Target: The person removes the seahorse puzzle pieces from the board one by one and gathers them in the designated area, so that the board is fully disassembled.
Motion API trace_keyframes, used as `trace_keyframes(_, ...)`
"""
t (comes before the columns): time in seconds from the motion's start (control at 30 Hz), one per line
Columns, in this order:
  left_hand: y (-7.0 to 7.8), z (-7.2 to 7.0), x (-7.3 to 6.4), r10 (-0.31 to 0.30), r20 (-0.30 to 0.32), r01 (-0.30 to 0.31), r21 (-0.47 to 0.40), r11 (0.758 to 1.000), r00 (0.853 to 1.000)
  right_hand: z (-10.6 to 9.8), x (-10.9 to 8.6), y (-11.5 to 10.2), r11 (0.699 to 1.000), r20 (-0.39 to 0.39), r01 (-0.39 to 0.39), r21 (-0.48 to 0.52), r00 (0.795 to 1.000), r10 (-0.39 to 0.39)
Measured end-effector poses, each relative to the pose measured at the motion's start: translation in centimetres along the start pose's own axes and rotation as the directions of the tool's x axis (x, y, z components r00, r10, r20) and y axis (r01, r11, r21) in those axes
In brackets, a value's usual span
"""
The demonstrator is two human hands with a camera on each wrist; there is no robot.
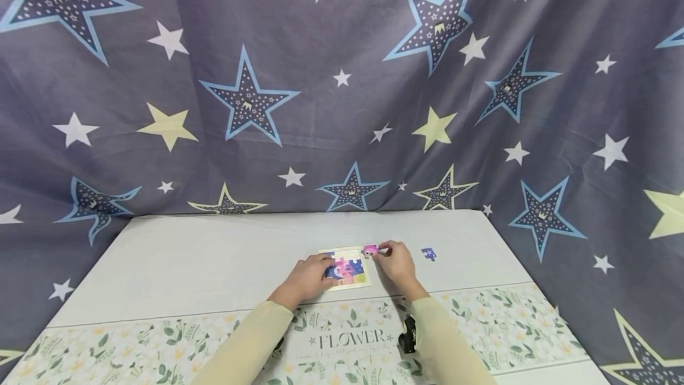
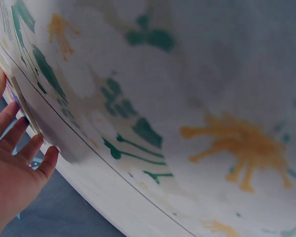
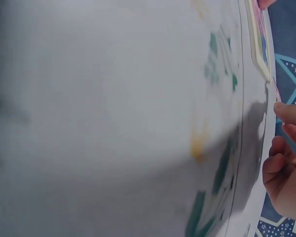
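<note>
A shallow jigsaw puzzle tray (image 1: 348, 287) with a pale rim lies on the table, partly filled with pink, blue and yellow pieces; bare pale backing shows in its upper part. My left hand (image 1: 311, 278) rests at the tray's left side, its fingers loosely extended and touching it. In the left wrist view, those fingers (image 2: 20, 129) lie along the tray's edge. My right hand (image 1: 396, 261) pinches a pink puzzle piece (image 1: 370, 251) between thumb and fingertips at the tray's upper right corner. The right wrist view shows only a thin sliver of that piece (image 3: 277, 92).
A loose blue puzzle piece (image 1: 428, 253) lies on the white table (image 1: 214, 260) to the right of my right hand. A floral cloth band (image 1: 352, 355) printed with "FLOWER" crosses the table's near side. Behind the table hangs a dark curtain (image 1: 299, 153) with stars.
</note>
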State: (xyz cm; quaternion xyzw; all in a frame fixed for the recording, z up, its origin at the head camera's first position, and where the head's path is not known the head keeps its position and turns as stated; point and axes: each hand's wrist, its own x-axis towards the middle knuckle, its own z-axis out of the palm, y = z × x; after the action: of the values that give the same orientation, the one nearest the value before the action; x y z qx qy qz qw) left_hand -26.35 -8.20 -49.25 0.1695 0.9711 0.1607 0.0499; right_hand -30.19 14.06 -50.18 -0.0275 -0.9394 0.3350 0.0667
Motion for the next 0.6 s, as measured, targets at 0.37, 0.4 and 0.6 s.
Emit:
trace_keyframes(0.37, 0.0, 0.0, -0.1, 0.007, -0.013, -0.007, -0.007, 1.000, 1.000, -1.5, 0.2, 1.4, 1.000, -0.004, -0.010, -0.010, 1.000, 0.010)
trace_keyframes(0.4, 0.0, 0.0, -0.1, 0.008, -0.015, -0.008, -0.007, 1.000, 1.000, -1.6, 0.2, 1.6, 1.000, -0.008, -0.005, -0.013, 1.000, 0.005)
trace_keyframes(0.6, -0.1, 0.2, 0.1, 0.007, -0.012, -0.007, -0.007, 1.000, 1.000, -2.3, 0.4, 2.7, 1.000, 0.006, -0.020, -0.012, 1.000, 0.020)
